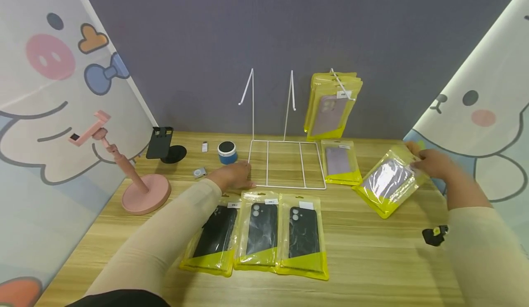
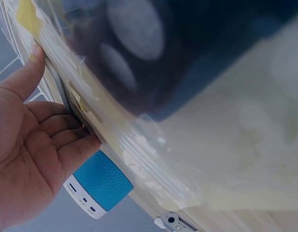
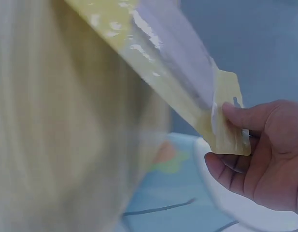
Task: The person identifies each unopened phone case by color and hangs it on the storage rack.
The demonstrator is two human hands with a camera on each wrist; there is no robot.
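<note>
My right hand point(image 1: 430, 164) pinches the top edge of a yellow pack holding a lilac phone case point(image 1: 386, 183), lifted and tilted above the table's right side. In the right wrist view, thumb and fingers point(image 3: 264, 150) clamp the pack's header point(image 3: 226, 135). My left hand point(image 1: 233, 176) rests with relaxed fingers on the table at the front left corner of a white wire rack point(image 1: 289, 187). The left wrist view shows that hand point(image 2: 37, 140) with fingertips against the tabletop beside a blue speaker point(image 2: 100, 186).
Several yellow packs point(image 1: 330, 107) hang on the rack's right hook, and one point(image 1: 340, 162) lies beside its base. Three black-case packs point(image 1: 260, 233) lie in front. A blue speaker point(image 1: 227, 152), black holder point(image 1: 161, 144) and pink stand point(image 1: 136, 178) are at left.
</note>
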